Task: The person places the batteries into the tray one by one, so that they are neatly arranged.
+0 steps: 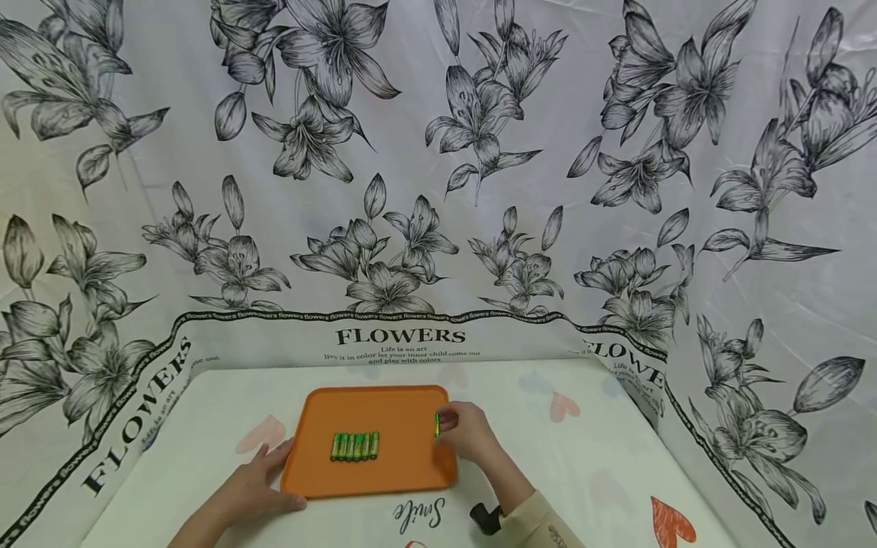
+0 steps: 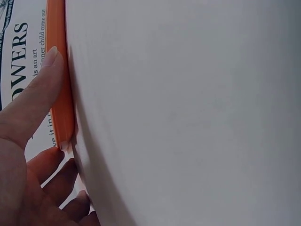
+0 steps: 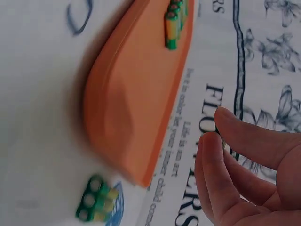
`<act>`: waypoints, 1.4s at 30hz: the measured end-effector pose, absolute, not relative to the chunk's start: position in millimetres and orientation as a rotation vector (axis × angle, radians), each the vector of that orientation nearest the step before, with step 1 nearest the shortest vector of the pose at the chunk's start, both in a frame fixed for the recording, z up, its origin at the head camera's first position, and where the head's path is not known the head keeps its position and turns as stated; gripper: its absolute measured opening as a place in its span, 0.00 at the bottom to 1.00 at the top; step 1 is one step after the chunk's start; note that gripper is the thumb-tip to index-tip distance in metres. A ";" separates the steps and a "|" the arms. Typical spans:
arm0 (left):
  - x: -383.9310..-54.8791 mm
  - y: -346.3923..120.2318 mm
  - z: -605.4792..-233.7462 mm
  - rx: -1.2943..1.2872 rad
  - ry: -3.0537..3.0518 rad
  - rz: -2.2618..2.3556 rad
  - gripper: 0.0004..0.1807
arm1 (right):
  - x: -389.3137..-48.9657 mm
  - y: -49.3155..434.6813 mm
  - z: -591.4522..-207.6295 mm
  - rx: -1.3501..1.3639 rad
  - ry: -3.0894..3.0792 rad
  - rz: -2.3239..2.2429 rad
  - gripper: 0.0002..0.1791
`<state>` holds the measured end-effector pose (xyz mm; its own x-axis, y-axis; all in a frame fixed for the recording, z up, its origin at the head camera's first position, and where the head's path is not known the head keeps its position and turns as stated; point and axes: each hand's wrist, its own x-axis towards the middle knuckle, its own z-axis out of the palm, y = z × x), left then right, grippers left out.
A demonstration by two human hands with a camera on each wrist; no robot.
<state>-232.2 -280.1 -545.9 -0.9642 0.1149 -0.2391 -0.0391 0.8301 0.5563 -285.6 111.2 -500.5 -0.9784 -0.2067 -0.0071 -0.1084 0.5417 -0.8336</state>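
An orange tray (image 1: 404,426) lies on the table with a row of several green-and-yellow batteries (image 1: 354,447) on it, side by side. My left hand (image 1: 250,487) rests against the tray's near left corner, thumb along the front edge and fingers by the left side. Over the tray's right edge, my right hand (image 1: 469,434) pinches one battery (image 1: 437,425) between thumb and fingertips. In the right wrist view that battery is mostly hidden by the fingers. A small cluster of batteries (image 3: 96,200) sits on the table beyond the tray's end, blurred there.
The white tablecloth (image 1: 548,472) carries printed hearts and lettering. Behind and at both sides hangs a white curtain (image 1: 411,266) with black flower prints. A small black object (image 1: 485,519) shows at the right wrist.
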 end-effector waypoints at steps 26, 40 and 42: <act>-233.3 -277.3 -543.2 0.008 2.733 0.823 0.68 | -297.8 13.2 -545.5 -0.272 2.631 -1.304 0.22; -231.9 -277.8 -542.7 0.050 2.753 0.847 0.66 | -292.0 16.1 -537.2 -0.292 2.571 -1.410 0.28; -232.2 -277.9 -542.8 0.051 2.752 0.848 0.66 | -292.7 21.2 -534.2 -0.297 2.566 -1.423 0.30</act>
<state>-232.2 -277.9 -542.8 -0.9655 0.1091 -0.2366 -0.0430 0.8288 0.5579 -292.7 21.2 -534.2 -0.9615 -0.2657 -0.0700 -0.0813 0.5187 -0.8511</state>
